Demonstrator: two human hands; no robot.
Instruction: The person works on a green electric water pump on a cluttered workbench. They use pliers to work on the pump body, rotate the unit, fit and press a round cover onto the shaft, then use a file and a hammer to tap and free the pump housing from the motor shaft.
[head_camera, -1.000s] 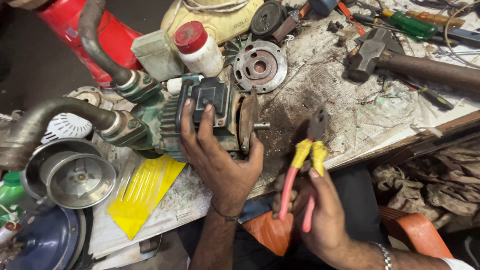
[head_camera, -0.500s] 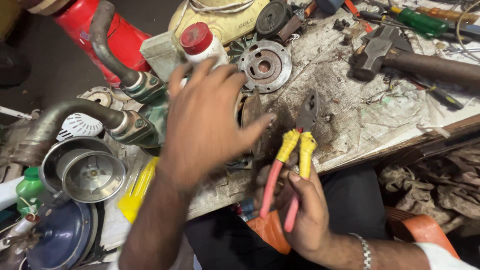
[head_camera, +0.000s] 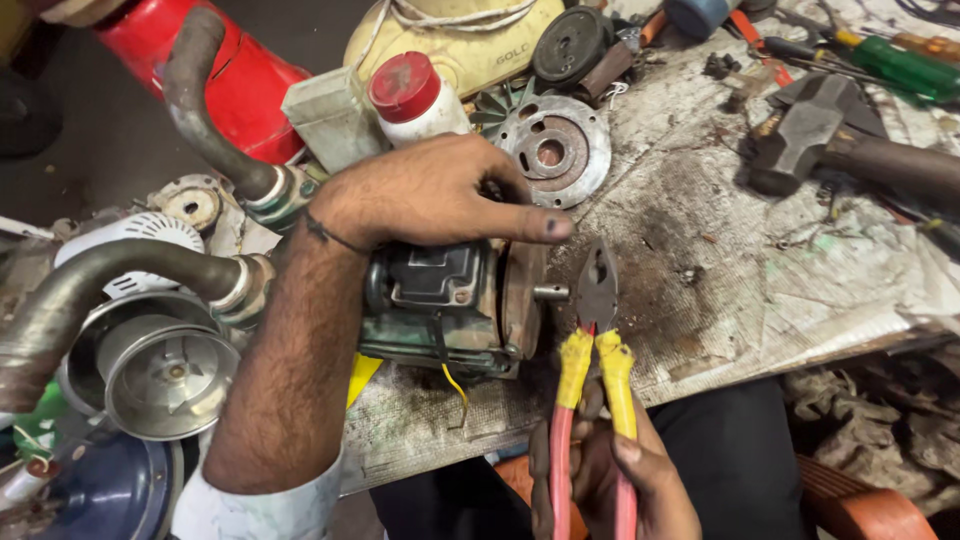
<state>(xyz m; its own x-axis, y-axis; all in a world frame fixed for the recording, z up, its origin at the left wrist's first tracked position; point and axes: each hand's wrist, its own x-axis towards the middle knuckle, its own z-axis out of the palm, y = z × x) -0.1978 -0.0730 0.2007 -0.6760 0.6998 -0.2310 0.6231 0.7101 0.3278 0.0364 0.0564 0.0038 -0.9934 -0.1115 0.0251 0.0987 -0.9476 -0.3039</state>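
Note:
A grimy green and rust electric pump motor (head_camera: 450, 300) lies on the dirty workbench (head_camera: 760, 280), its short shaft (head_camera: 550, 293) sticking out to the right. My left hand (head_camera: 430, 195) rests across the motor's top, fingers stretched to the right over its end plate. My right hand (head_camera: 620, 480) grips pliers (head_camera: 595, 360) with red and yellow handles at the bench's near edge. The pliers' jaws sit right beside the shaft tip.
Two bent metal pipes (head_camera: 110, 290) join the motor's left side. A round metal flange (head_camera: 555, 150), a red-capped white bottle (head_camera: 410, 100) and a red cylinder (head_camera: 210, 70) lie behind. A hammer (head_camera: 830, 145) and green screwdriver (head_camera: 900, 65) are at far right. Metal bowls (head_camera: 165, 370) sit left.
My left hand turned over from gripping the motor's front to lying across its top. The pliers moved left and up, so their jaws now sit by the shaft.

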